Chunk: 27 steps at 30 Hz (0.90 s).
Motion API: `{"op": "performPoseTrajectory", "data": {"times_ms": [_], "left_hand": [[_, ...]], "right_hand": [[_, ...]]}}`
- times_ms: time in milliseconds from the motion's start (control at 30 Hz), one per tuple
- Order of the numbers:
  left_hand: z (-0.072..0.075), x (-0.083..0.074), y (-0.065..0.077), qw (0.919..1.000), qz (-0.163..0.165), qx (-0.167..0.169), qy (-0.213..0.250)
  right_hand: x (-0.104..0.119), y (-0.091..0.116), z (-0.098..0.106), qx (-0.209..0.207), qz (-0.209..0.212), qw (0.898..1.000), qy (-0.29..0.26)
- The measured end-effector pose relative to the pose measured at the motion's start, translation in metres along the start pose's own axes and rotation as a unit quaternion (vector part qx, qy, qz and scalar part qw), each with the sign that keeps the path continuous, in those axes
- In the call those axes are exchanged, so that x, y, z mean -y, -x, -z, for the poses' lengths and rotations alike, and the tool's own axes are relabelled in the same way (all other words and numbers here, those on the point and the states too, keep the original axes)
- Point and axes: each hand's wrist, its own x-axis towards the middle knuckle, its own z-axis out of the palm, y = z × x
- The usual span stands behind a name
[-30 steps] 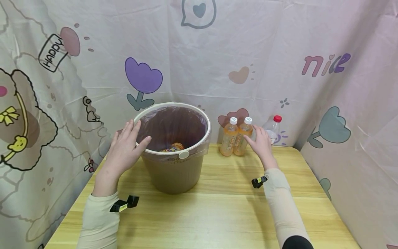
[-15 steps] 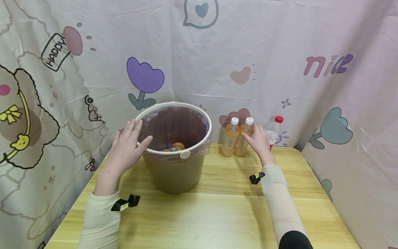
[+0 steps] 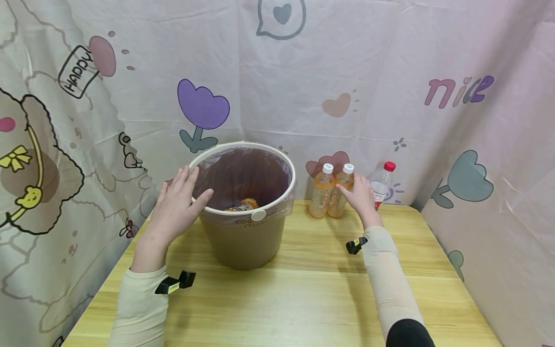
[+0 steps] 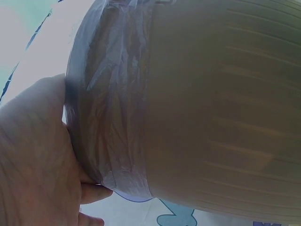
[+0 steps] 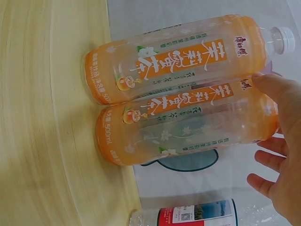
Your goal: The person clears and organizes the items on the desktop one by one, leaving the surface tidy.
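The person's left hand (image 3: 175,207) lay against the left side of the brown bin (image 3: 243,246), at its pale rim (image 3: 243,143), fingers straight and thumb spread well away from them. The bin stood upright toward the left of the wooden table (image 3: 260,308), lined with a translucent plastic bag (image 3: 284,205) folded down outside the rim; inside I could make out something orange and purple (image 3: 244,206), too hidden to name. Across the table, the right hand (image 3: 363,195) was at the upper part of the right-hand orange bottle (image 3: 336,205), thumb near the seam with its neighbour, fingers to the other side, set wide about the shoulder; I couldn't tell whether they pressed on it. That bottle stood upright near the table's back edge, touching the left-hand orange bottle (image 3: 320,197), both white-capped with matching labels. Just beyond the right hand, apart from the pair, stood a clear bottle (image 3: 380,188) with a red cap. Behind everything hung a pale curtain (image 3: 282,86) printed with flowers and hearts. A small black camera (image 3: 355,246) sat at the right wrist.
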Motion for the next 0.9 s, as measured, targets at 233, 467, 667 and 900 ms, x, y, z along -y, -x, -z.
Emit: {"op": "performPoseTrajectory", "data": {"times_ms": [233,467,667,900], "left_hand": [[0.000,0.000,0.000,1.0000,-0.001,-0.001,-0.001],[-0.001,0.000,0.000,1.0000,-0.001,-0.002,0.001],[0.000,-0.001,0.000,0.9999,-0.006,-0.009,-0.002],[-0.001,0.001,-0.001,1.0000,-0.001,-0.006,-0.003]], "right_hand": [[0.001,0.000,-0.001,0.002,-0.005,1.000,-0.005],[0.000,0.000,-0.002,-0.005,-0.007,1.000,-0.018],[-0.003,0.002,-0.002,-0.012,-0.007,1.000,-0.016],[-0.004,0.010,-0.001,-0.020,0.002,1.000,-0.001]]}}
